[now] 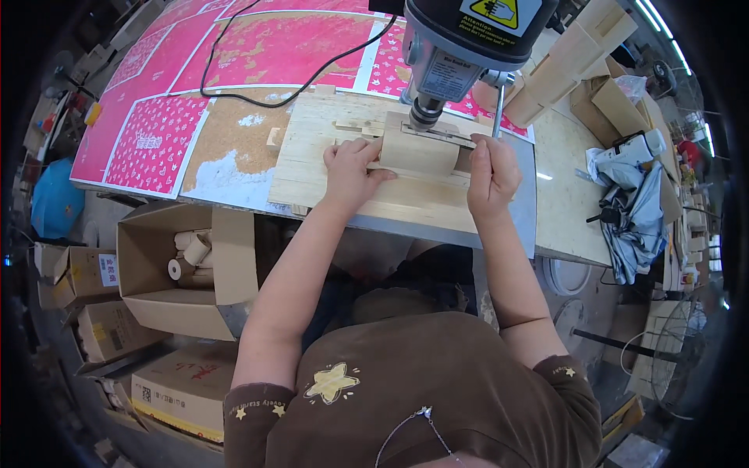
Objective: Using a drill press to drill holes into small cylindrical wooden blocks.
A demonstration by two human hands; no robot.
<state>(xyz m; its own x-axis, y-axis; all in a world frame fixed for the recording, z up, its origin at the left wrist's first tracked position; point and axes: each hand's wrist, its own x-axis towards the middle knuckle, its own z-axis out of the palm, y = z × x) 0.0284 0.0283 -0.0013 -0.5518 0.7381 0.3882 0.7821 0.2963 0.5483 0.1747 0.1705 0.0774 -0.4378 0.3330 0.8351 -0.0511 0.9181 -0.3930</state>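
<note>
A pale wooden cylinder [420, 148] lies sideways on a light wooden board [312, 160], under the chuck [425, 114] of a bench drill press [460, 47]. A narrow slotted metal strip [437, 134] crosses the cylinder's top. My left hand [353, 173] grips the cylinder's left end, thumb at the near side and forefinger at its edge. At the right end, my right hand [493, 178] is closed, fingers curled beside the strip's tip. The press's feed lever [499, 109] comes down right behind that hand. What the right fingers hold is hidden.
A black cable [312, 76] loops over the pink patterned tabletop [148, 144]. Tall wooden cylinders [566, 58] stand at the back right, near a cardboard box [612, 109] and a crumpled grey cloth [632, 210]. Below left, an open carton [168, 300] holds several wooden rolls [193, 249].
</note>
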